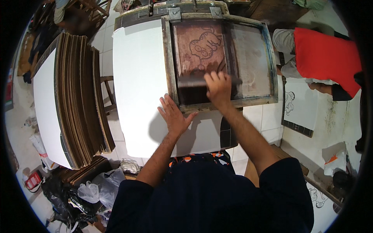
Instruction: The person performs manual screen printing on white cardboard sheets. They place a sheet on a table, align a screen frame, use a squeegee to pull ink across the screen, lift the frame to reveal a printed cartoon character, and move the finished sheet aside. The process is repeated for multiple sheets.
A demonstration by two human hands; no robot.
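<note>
My right hand (218, 87) is closed over a dark squeegee (189, 81), which lies across the near half of a wooden-framed printing screen (274, 77). On the reddish mesh beyond it shows a dark line drawing of a cartoon animal (208, 44). Dark ink (192, 95) covers the mesh on the near side of the squeegee. My left hand (174, 116) rests with fingers spread on a white sheet (138, 77), beside the frame's near left corner. The sheet extends under the frame. The squeegee's right end is blurred.
Metal hinge clamps (175, 14) hold the screen's far edge. To the left stands a tall stack of brown boards (83, 101) with a white sheet on it. Plastic bags (103, 188) lie at lower left. A person in red (326, 58) works at right near a printed sheet (301, 103).
</note>
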